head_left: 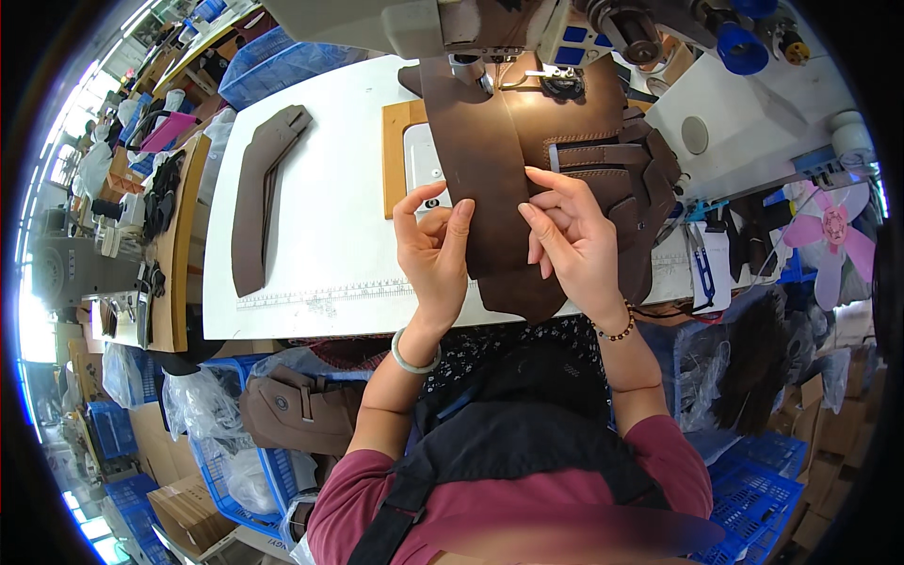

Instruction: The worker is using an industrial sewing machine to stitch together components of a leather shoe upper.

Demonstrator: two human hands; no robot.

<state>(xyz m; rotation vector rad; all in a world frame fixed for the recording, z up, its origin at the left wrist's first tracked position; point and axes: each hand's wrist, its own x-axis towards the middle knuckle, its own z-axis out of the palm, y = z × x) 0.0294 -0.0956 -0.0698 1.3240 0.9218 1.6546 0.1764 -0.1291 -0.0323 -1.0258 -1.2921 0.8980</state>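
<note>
A long, smooth dark brown leather strip [486, 179] runs from under the sewing machine's head [499, 26] toward me. My left hand [435, 240] pinches its left edge between thumb and fingers. On the opposite edge, my right hand [570, 231] is closed with thumb and index finger against the leather. Beneath and to the right lies a larger brown leather bag piece [617, 193] with stitched pockets and straps. The machine's lamp lights the leather around the presser foot [562, 83]. How the strip joins the piece below is partly hidden.
Folded brown leather pieces [266, 193] rest on the white table [339, 169], left of a wooden-edged opening [395, 155]. Blue-handled thread snips [702, 268] lie at right, near a pink fan [831, 226]. Below the table's left stands a blue crate [221, 480] beside leather parts.
</note>
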